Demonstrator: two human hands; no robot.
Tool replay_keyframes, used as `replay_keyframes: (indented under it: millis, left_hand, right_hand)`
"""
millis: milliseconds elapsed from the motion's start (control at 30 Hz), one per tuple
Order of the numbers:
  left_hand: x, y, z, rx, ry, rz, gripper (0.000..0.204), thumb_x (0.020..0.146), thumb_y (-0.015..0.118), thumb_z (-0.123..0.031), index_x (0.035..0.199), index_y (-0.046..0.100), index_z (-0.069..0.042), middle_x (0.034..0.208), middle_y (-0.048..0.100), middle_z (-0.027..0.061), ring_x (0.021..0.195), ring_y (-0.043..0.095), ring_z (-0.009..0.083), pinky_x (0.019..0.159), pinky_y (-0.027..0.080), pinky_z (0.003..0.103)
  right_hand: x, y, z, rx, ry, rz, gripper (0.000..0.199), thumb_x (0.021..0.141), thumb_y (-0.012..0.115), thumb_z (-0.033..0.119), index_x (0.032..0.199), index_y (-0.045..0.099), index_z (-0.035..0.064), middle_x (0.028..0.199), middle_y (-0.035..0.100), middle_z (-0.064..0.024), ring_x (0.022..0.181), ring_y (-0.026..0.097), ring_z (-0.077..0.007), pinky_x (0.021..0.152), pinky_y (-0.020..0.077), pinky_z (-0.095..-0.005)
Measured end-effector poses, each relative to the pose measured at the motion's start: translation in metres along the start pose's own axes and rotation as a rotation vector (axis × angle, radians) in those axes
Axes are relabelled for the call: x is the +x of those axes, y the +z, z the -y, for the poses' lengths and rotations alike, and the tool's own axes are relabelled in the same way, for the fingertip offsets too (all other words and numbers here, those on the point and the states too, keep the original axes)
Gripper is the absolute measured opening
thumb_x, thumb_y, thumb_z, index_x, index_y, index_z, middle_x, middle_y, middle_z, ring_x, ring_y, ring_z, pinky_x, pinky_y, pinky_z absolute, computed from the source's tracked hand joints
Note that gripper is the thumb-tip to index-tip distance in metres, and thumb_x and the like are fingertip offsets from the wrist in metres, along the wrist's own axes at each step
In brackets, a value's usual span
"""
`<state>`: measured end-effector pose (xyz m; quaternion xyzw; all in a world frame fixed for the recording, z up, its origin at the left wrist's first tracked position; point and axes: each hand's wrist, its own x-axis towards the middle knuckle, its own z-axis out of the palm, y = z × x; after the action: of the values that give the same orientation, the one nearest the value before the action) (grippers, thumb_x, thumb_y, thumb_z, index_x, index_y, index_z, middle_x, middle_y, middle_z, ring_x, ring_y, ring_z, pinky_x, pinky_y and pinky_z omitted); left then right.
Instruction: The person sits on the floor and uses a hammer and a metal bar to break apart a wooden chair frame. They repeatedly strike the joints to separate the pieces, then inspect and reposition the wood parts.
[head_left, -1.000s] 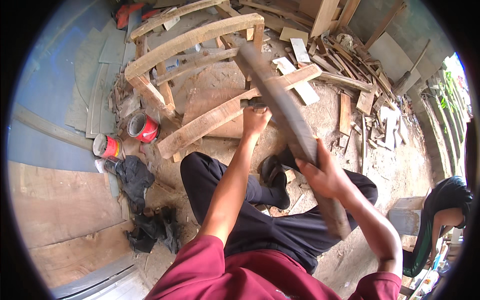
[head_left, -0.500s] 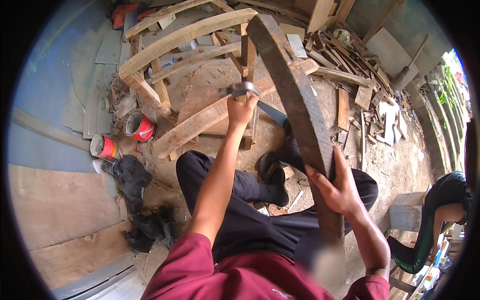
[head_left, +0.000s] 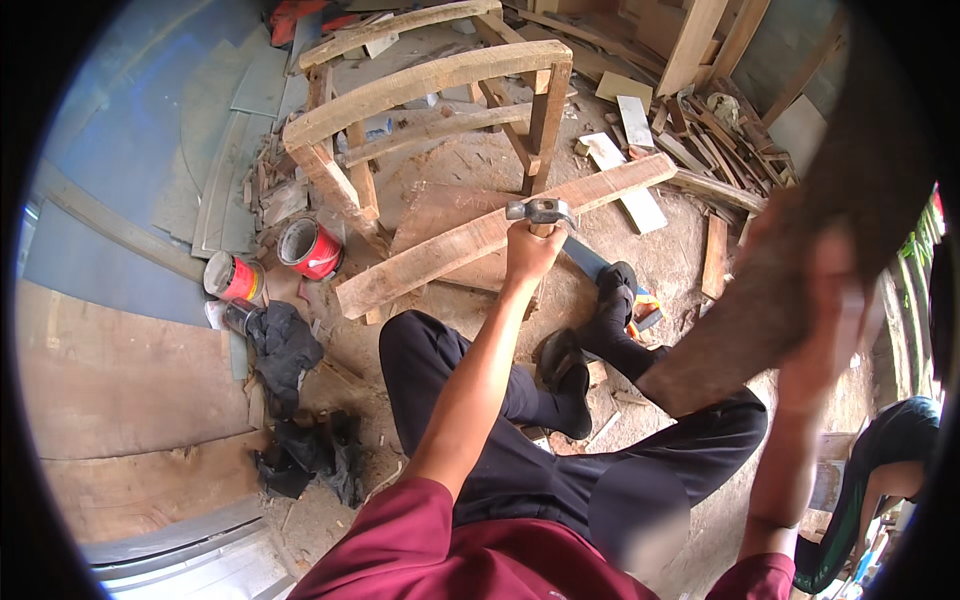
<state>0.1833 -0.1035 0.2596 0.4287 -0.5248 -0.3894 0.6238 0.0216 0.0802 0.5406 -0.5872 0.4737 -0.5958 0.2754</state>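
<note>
My left hand [head_left: 532, 252] is closed around a hammer [head_left: 541, 211] just below its metal head; most of the handle is hidden. Beneath the hammer a long pale wooden beam [head_left: 430, 250] lies at a slant over a flat board [head_left: 435, 212]. On the right, my right hand [head_left: 832, 300], smeared by motion, grips a dark, curved wooden plank [head_left: 735, 320]. That plank is lifted and tilted, its lower end over my right knee, its upper end running off toward the dark rim. A handsaw [head_left: 582, 258] with an orange handle lies by my foot.
A curved wooden frame [head_left: 430, 85] stands ahead. Two red cans [head_left: 318, 255] and black cloth or plastic [head_left: 285, 345] sit at left. Scrap wood [head_left: 705, 140] is heaped at the far right. Another person [head_left: 885, 470] bends over at the right edge.
My right hand has swung the dark plank from in front of me to the right and up. The hammer stays in my left hand. The handsaw's handle has come into sight.
</note>
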Motion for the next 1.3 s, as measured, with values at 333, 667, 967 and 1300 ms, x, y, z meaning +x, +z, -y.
replay_keyframes:
  millis: [333, 667, 967, 1300]
  left_hand:
    - [0.010, 0.002, 0.004, -0.050, -0.066, 0.084, 0.026, 0.078, 0.068, -0.006, 0.057, 0.053, -0.009, 0.055, 0.052, -0.0075, 0.052, 0.048, 0.0042, 0.050, 0.036, 0.028]
    - [0.016, -0.004, -0.042, -0.128, -0.518, 0.051, 0.032, 0.082, 0.072, -0.007, 0.062, 0.047, -0.011, 0.055, 0.046, -0.0040, 0.040, 0.038, 0.0056, 0.037, 0.029, 0.028]
    - [0.028, -0.014, -0.048, -0.331, -0.666, 0.084, 0.025, 0.079, 0.066, -0.003, 0.064, 0.049, -0.013, 0.052, 0.034, -0.0075, 0.041, 0.028, 0.0057, 0.042, 0.027, 0.028]
    - [0.008, -0.007, -0.030, -0.358, -0.407, 0.092, 0.031, 0.083, 0.074, -0.010, 0.063, 0.051, -0.013, 0.052, 0.045, -0.0045, 0.040, 0.036, 0.0061, 0.042, 0.031, 0.026]
  right_hand:
    - [-0.041, 0.021, -0.040, -0.356, 0.297, 0.312, 0.066, 0.091, 0.065, 0.036, 0.128, 0.043, -0.0135, 0.107, 0.063, -0.0330, 0.104, 0.065, -0.0410, 0.091, 0.0490, -0.0443]
    - [-0.054, 0.020, -0.068, -0.642, 0.483, 0.387, 0.088, 0.090, 0.066, 0.045, 0.144, 0.032, -0.0158, 0.131, 0.053, -0.0384, 0.129, 0.053, -0.0415, 0.107, 0.0408, -0.0424]
    - [-0.057, 0.009, -0.088, -0.405, 0.554, 0.344, 0.076, 0.093, 0.069, 0.036, 0.143, 0.037, -0.0106, 0.133, 0.058, -0.0235, 0.124, 0.054, -0.0247, 0.105, 0.0403, -0.0335]
    - [-0.080, 0.004, -0.069, -0.329, 0.480, 0.244, 0.072, 0.092, 0.068, 0.035, 0.139, 0.041, -0.0111, 0.127, 0.060, -0.0266, 0.121, 0.058, -0.0290, 0.103, 0.0423, -0.0363]
